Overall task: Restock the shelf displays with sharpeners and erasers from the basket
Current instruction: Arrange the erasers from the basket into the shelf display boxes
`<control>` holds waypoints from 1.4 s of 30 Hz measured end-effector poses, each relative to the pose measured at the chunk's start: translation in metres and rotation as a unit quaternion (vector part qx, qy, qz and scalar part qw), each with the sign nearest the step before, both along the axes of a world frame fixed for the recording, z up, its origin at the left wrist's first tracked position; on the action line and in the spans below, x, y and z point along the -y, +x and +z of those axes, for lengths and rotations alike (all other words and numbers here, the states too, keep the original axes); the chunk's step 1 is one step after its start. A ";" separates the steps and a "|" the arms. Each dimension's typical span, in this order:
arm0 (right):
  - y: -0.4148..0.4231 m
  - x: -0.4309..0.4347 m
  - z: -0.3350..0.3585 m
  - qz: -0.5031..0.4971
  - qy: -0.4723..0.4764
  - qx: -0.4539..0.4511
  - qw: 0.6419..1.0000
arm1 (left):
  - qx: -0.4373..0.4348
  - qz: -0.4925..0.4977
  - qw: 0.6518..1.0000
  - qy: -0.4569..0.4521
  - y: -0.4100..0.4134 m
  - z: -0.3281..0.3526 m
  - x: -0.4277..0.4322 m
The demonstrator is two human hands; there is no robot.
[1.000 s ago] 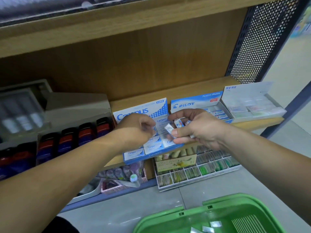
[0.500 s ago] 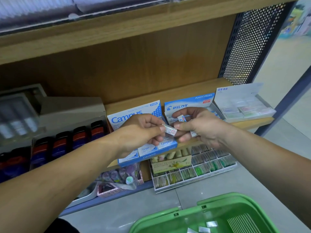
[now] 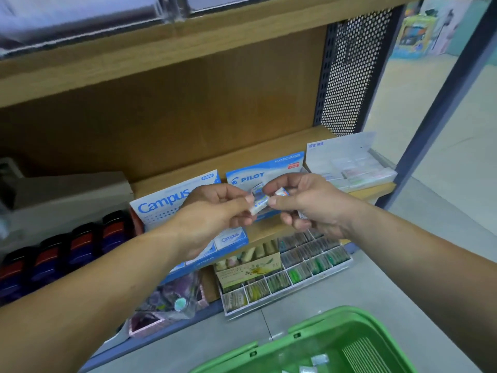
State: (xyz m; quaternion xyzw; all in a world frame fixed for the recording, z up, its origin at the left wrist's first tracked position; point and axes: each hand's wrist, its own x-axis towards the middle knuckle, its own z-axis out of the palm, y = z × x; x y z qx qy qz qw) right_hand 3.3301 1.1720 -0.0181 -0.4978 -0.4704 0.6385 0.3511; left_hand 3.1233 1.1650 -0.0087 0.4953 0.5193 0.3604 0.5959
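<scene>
Both hands meet in front of the wooden shelf [image 3: 269, 154], above the blue-and-white cardboard Campus display box [image 3: 161, 204]. Left hand [image 3: 215, 211]: grip clenched, thumb and forefinger pinching the left end of a small white-and-blue wrapped eraser [image 3: 258, 205]. Right hand [image 3: 314, 208]: grip also clenched, thumb tip touching the right end of the same eraser, other fingers curled around small wrapped spare erasers [image 3: 281, 191]. At least two show above the thumb; exact count cannot be told. The eraser is in the air between the two hands, just in front of the blue-and-white cardboard Pilot display box [image 3: 269, 168], not in any box. The Pilot display box sits just right of the Campus display box on the shelf. A white cardboard display box of pale packets [image 3: 349, 165] stands further right, near the shelf end. Left on the shelf is a row of red-and-blue items [image 3: 80, 243], blurred. Below the shelf is a white compartmented tray of green and yellow packets [image 3: 295, 273]. A green plastic basket [image 3: 336, 327] is at the bottom edge of view, with a few small wrapped pieces [image 3: 320, 359] inside.
</scene>
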 end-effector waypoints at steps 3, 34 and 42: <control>0.012 0.000 -0.002 -0.028 0.015 -0.004 0.999 | -0.030 -0.006 0.999 0.030 0.012 -0.003 -0.003; 0.068 -0.017 -0.029 -0.184 0.016 0.033 0.982 | -0.322 -0.048 0.913 0.246 0.090 -0.037 -0.101; 0.085 -0.012 -0.041 -0.202 0.022 0.019 0.979 | -0.396 -0.066 0.868 0.292 0.114 -0.047 -0.109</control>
